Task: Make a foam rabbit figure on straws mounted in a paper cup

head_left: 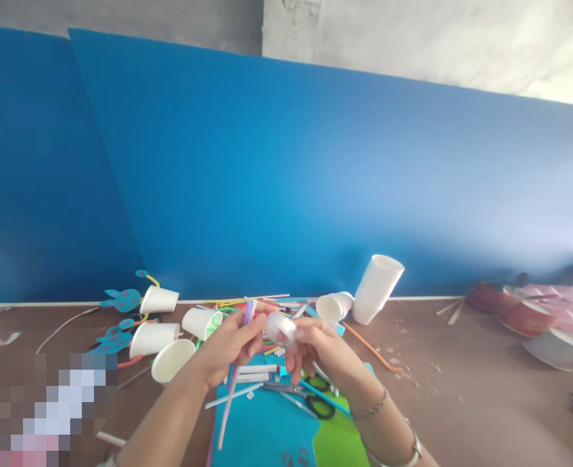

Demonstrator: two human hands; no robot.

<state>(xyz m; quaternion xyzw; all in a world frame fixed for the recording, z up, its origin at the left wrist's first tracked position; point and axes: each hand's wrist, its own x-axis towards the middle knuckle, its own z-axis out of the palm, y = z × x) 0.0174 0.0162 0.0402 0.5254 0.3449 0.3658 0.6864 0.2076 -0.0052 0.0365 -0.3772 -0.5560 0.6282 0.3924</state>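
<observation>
My left hand (pixel 235 344) is closed around a few pastel drinking straws (pixel 227 408), which stick out above and below the fingers. My right hand (pixel 315 344), fingers bent, grips a roll of clear tape (pixel 279 328) between the two hands. Whether a strip of tape runs to the straws cannot be made out. Below the hands lie black-handled scissors (pixel 318 397), white markers (pixel 255 373) and a blue straw (pixel 323 397). They rest on blue paper (pixel 262 431) and green paper (pixel 339 441).
Several paper cups lie on the left, including an open one (pixel 174 361), near blue paper animal cutouts (pixel 122 299). A stack of white cups (pixel 378 288) leans at the back right. An orange straw (pixel 374 348) and pink bundles (pixel 559 311) are farther right. A blue panel (pixel 286 181) stands behind.
</observation>
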